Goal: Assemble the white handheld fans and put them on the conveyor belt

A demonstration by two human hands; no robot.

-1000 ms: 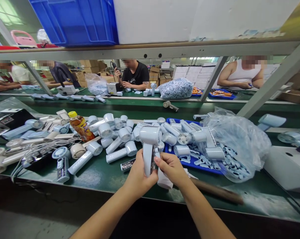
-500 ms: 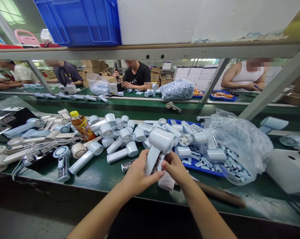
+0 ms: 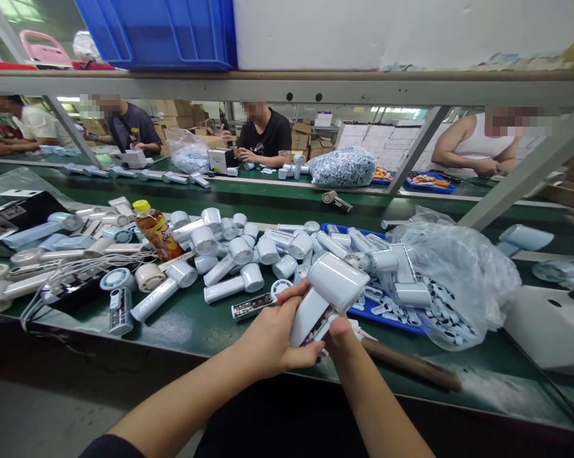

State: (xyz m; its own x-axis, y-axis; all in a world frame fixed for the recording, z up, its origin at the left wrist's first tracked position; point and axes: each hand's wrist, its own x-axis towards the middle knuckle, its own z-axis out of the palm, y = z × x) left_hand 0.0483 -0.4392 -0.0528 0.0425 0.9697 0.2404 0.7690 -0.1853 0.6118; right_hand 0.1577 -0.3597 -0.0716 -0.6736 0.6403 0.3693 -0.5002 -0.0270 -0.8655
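A pale blue handheld fan [image 3: 337,280] is held up over the bench edge, its head tilted to the upper right. The side of its handle is open and shows dark inner parts. My left hand [image 3: 274,337] is wrapped round the handle. At the lower right of the fan, the thumb of my right hand [image 3: 342,337] presses against the handle; its other fingers are hidden. Just left of my hands lies another fan with its handle open [image 3: 253,306]. A blue tray [image 3: 401,326] beyond them bears fans and small pale blue parts.
Many fans [image 3: 224,288] are heaped across the green bench [image 3: 182,327]. A drink bottle [image 3: 157,230], a brown stick-like handle [image 3: 410,364], a clear plastic bag [image 3: 468,273] and a white box [image 3: 548,331] stand around. A shelf beam [image 3: 248,89] crosses overhead. Several people sit opposite.
The fan has moved right and turned so its head leans to the upper right. My right hand has shifted lower, its thumb now on the handle. The view has moved slightly.
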